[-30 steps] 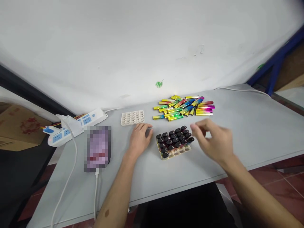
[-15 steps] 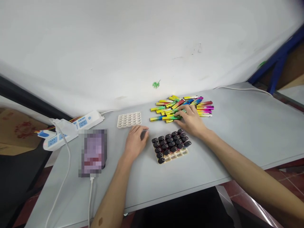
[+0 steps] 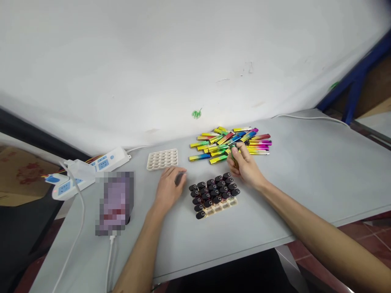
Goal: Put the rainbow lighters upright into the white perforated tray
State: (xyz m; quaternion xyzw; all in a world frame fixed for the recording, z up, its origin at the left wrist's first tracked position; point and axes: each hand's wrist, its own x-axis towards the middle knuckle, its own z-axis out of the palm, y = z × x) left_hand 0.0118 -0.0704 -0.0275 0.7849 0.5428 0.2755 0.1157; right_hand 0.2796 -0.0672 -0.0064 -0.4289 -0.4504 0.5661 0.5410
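My right hand point(image 3: 244, 167) is closed around a shiny green stick with a dark end point(image 3: 233, 147), mostly hidden by the fingers. Just behind it lies a loose pile of slim metallic sticks point(image 3: 218, 149) in yellow, green, blue, red and pink. In front of this hand, a cream tray point(image 3: 226, 206) carries rows of upright sticks with black oval tops point(image 3: 214, 192); several slots along its near edge are bare. My left hand point(image 3: 170, 188) rests on the table to the left of that tray, thumb apart from its loosely bent fingers, holding nothing that I can see.
An unfilled cream tray point(image 3: 162, 159) lies beyond my left hand. On the left of the grey table point(image 3: 293, 183) are a blurred-out phone point(image 3: 115, 201) on a white cable and a white power strip point(image 3: 104, 162). Behind rises a white wall point(image 3: 152, 73).
My right hand has come away from the pile towards me, with a green stick now in its grip. My left hand stays in about the same place; the view has shifted slightly.
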